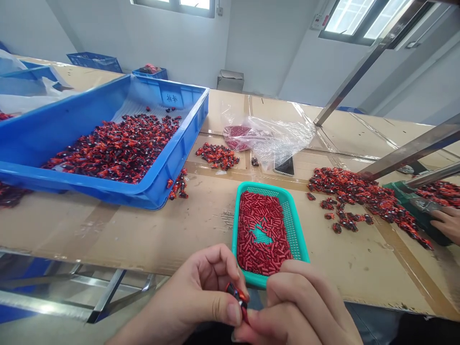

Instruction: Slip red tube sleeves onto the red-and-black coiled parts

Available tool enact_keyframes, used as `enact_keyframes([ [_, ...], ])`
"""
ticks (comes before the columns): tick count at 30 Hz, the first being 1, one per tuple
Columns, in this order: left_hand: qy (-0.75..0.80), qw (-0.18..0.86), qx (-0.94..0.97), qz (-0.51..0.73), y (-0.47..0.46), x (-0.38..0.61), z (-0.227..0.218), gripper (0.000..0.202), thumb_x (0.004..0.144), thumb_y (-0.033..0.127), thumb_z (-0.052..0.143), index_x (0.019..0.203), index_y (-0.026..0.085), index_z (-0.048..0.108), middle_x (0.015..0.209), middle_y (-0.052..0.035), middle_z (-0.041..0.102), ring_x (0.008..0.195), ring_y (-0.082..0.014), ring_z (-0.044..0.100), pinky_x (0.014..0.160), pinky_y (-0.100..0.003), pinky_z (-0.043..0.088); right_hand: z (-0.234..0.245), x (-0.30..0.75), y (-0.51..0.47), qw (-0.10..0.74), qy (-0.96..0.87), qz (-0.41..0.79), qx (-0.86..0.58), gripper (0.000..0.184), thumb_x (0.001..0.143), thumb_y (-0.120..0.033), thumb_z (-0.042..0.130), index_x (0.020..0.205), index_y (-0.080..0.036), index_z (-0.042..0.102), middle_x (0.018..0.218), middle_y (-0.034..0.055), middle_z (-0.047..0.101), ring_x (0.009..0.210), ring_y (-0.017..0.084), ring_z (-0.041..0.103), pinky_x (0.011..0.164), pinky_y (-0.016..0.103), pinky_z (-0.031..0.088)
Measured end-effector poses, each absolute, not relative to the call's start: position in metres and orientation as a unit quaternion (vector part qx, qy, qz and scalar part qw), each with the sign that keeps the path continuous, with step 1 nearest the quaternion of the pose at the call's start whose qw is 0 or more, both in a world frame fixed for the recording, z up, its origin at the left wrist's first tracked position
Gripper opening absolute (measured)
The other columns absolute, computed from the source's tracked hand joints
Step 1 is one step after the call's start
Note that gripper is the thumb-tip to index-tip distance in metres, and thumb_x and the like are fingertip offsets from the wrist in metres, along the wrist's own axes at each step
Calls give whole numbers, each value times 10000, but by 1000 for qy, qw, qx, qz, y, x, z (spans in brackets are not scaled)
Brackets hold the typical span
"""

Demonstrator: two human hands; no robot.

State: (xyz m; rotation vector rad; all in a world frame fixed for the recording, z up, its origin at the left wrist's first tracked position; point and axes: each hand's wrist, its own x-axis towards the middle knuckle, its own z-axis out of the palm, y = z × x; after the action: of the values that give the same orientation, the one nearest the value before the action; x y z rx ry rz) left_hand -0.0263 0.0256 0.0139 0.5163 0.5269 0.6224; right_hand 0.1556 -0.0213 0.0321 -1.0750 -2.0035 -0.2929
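Observation:
Low in the head view, my left hand (204,292) pinches a small black and orange-red part (235,292) between thumb and fingers. My right hand (302,306) is closed at the near end of that part, its fingertips on a small dark red piece (245,314) that looks like a short tube. The fingertips partly hide where the two pieces meet. Just beyond my hands is a green plastic basket (299,230) holding many short dark red tubes (260,206). A patch of its mesh floor shows among them.
A large blue bin (108,184) of black-and-red parts stands at left. Loose parts lie in piles (217,155) beside it and at right (341,189). Behind the basket are a clear plastic bag (280,136) and a phone (285,166). Another person's hand (449,223) reaches in at right, below metal bars.

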Motion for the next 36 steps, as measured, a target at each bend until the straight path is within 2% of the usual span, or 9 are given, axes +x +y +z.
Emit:
enact_keyframes([
  [3,263,885,259,285,28,-26,14,442,614,100,1008,827,164,626,796,12,771,727,-69,691,642,-119,506,40,167,-22,327,-846,-73,-414,306,1057,-278,604,757,-221,597,643,10,621,696,181,648,737,336,547],
  [6,251,903,259,235,33,-25,16,541,527,29,1003,827,174,577,769,18,773,680,-77,690,590,-118,482,39,169,-14,386,-829,-7,-405,399,1092,-428,524,767,-207,591,693,33,658,684,169,641,662,310,533],
  [9,252,911,260,196,35,-23,18,629,443,38,1023,794,185,522,732,42,747,638,-75,671,558,-118,462,36,168,-4,386,-837,54,-384,441,1082,-549,482,1031,-170,703,809,45,713,737,156,653,653,269,543],
  [14,251,919,257,161,35,-19,11,721,344,112,1066,773,188,492,673,69,697,591,-75,652,526,-117,427,36,169,-3,339,-863,131,-352,214,1042,-357,645,931,-209,754,827,18,676,798,139,648,730,218,565],
  [18,233,927,238,171,33,-13,5,772,337,116,1069,787,205,448,681,63,697,583,-77,643,515,-124,417,31,166,-8,363,-824,188,-394,242,1065,-319,600,887,-228,737,784,-5,659,749,113,676,678,160,581],
  [21,259,892,314,198,39,-15,11,678,494,269,1046,840,214,466,742,57,685,617,-79,633,577,-160,468,24,180,-6,385,-820,171,-387,220,1010,-432,677,1077,-235,751,850,14,674,803,143,701,688,185,606],
  [26,489,375,747,250,78,-46,9,167,1013,365,617,1056,204,635,1007,-74,739,923,-222,704,832,-352,573,-11,274,18,319,-788,8,-526,345,1036,-446,603,1280,-237,728,1007,93,711,833,228,745,687,323,621],
  [30,595,143,753,241,122,-69,-19,148,1011,148,558,1115,138,662,1280,-182,678,1250,-340,604,1098,-568,458,-53,357,40,221,-755,-170,-593,535,1060,-557,443,950,-174,801,774,168,715,657,313,701,572,455,534],
  [36,659,2,729,184,157,-67,-49,275,1004,288,692,1242,153,663,1321,-107,667,1192,-281,666,1014,-520,569,-74,377,38,212,-717,-190,-637,405,1024,-572,493,997,-267,758,764,173,709,659,366,687,578,523,458],
])
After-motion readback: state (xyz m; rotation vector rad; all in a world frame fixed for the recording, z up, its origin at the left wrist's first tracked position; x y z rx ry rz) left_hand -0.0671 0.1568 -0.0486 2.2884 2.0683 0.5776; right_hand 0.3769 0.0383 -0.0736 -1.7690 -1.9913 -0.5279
